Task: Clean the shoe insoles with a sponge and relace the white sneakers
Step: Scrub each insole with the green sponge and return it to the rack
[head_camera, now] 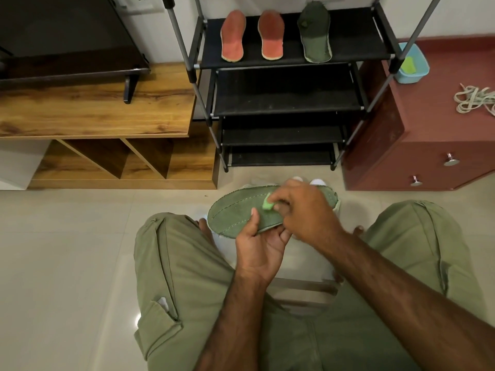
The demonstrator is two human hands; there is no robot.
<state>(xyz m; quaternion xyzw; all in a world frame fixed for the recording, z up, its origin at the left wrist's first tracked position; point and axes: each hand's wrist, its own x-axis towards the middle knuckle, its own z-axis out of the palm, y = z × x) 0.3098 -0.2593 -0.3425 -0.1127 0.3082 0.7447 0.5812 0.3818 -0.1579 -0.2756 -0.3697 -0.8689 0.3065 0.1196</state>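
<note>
A green insole (pixel 235 212) lies across my lap area, held from below by my left hand (pixel 259 245), thumb on its top face. My right hand (pixel 302 210) pinches a small light-green sponge (pixel 267 203) and presses it on the insole. On the top shelf of the black rack (pixel 356 36) lie two orange insoles (pixel 233 36) (pixel 271 34) and one more green insole (pixel 315 33). White laces (pixel 474 99) lie in a heap on the red cabinet. Behind my hands, the white sneakers (pixel 317 182) are mostly hidden on the floor.
A blue tub (pixel 417 73) holding a green sponge stands at the back of the red drawer cabinet (pixel 428 156). At left a wooden TV unit (pixel 101 111) carries a dark screen. I sit with knees in olive trousers on either side, above a pale tiled floor.
</note>
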